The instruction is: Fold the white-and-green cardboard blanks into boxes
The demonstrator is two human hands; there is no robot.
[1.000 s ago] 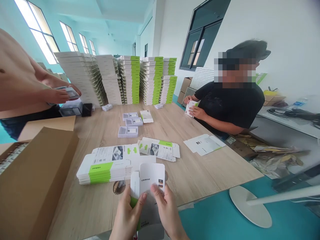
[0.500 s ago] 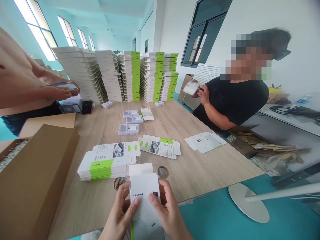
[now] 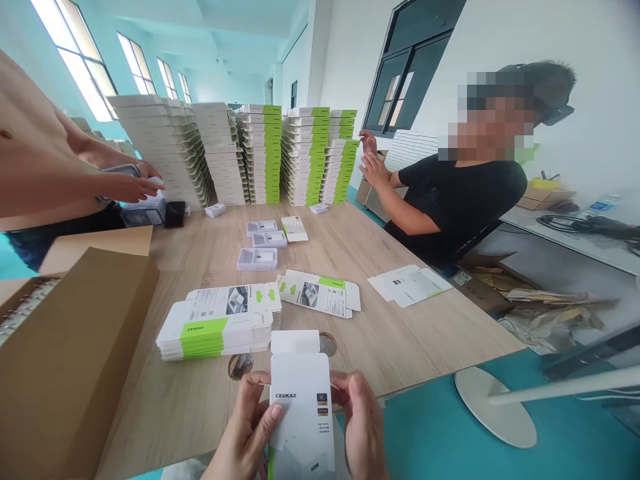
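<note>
- Head view, with 12 o'clock straight ahead of the wearer:
- The white CEUKAZ carton (image 3: 303,407) is held up at 6 o'clock, over the near edge of the wooden table (image 3: 440,333), with its top flap (image 3: 295,342) unfolded.
- The left hand (image 3: 245,427) grips the carton's left edge, its thumb across the front.
- The right hand (image 3: 363,427) grips the right edge, fingers curled.
- A stack of flat green-banded cartons (image 3: 215,327) lies just beyond, at 11 o'clock.
- Grey-white trays (image 3: 257,259) sit at 12 o'clock.
- A flat carton (image 3: 319,294) lies at 12 o'clock, another (image 3: 407,285) at 2 o'clock.
- A co-worker's hands (image 3: 125,187) at 10 o'clock grip a grey tray (image 3: 119,171).
- Another co-worker's open hands (image 3: 373,160) are raised at 1 o'clock.
- Tall stacks of boxes (image 3: 300,157) rise at the table's far end.
</note>
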